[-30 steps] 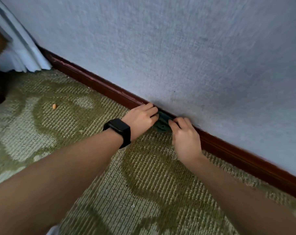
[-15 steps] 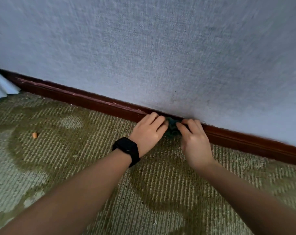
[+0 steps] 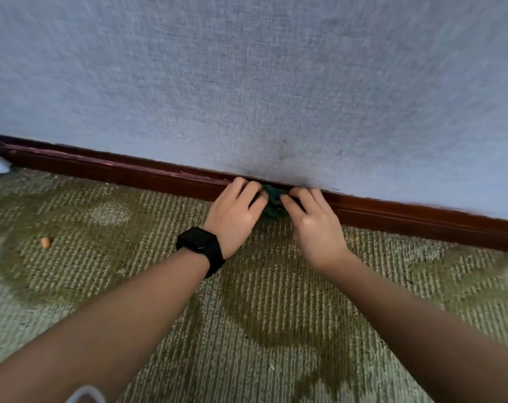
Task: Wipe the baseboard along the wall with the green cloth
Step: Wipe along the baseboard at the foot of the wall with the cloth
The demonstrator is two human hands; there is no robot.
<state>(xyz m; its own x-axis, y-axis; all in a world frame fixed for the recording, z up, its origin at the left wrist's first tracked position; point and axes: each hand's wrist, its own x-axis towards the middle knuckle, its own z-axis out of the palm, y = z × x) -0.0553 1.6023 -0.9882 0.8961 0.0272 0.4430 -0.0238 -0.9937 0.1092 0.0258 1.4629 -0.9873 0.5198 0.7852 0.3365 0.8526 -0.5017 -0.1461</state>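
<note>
Green cloth (image 3: 273, 202) bunched against the dark red baseboard (image 3: 116, 170), at the foot of the wall (image 3: 247, 82). Left hand (image 3: 235, 215) and right hand (image 3: 314, 225) each curled around it, one per side. Black watch (image 3: 200, 245) on left wrist; carpet (image 3: 261, 315) below.

Baseboard (image 3: 116, 170) run open; carpet (image 3: 276, 315) bare save crumb (image 3: 45, 242).
</note>
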